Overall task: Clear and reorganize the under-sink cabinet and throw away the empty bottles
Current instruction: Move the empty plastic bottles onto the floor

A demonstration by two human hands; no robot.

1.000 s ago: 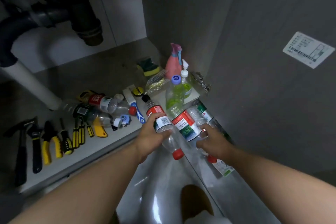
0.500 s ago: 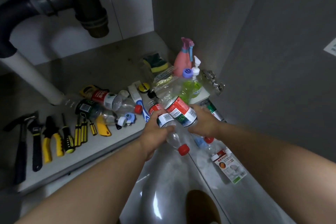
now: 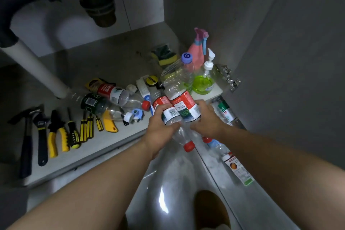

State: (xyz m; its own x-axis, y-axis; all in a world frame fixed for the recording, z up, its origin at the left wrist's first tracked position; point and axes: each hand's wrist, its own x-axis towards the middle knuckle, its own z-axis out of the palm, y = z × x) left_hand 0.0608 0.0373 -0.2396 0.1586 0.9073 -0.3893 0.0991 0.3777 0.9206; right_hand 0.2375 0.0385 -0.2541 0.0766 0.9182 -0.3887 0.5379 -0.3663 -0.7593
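Observation:
Two empty clear plastic bottles with red labels are side by side in my hands at the cabinet's front edge. My left hand (image 3: 160,127) grips the red-capped bottle (image 3: 168,115), its cap (image 3: 189,146) pointing toward me. My right hand (image 3: 207,120) grips the second bottle (image 3: 183,104), held base up. More empty bottles (image 3: 110,97) lie on their sides on the cabinet floor (image 3: 93,65) to the left. Others lie against the open door at the right: a green-labelled bottle (image 3: 224,110) and an orange-labelled bottle (image 3: 239,170).
Hand tools (image 3: 56,132) lie in a row at front left: hammer, wrench, pliers, screwdrivers. A pink spray bottle (image 3: 197,50), a pump dispenser with green liquid (image 3: 205,78), a purple-capped bottle (image 3: 186,67) and sponges (image 3: 165,56) stand at right. Drain pipes (image 3: 37,61) hang at upper left.
My right hand picked a bottle up off the floor by the door and brought it next to the bottle in my left hand. Both hands rose slightly toward the cabinet.

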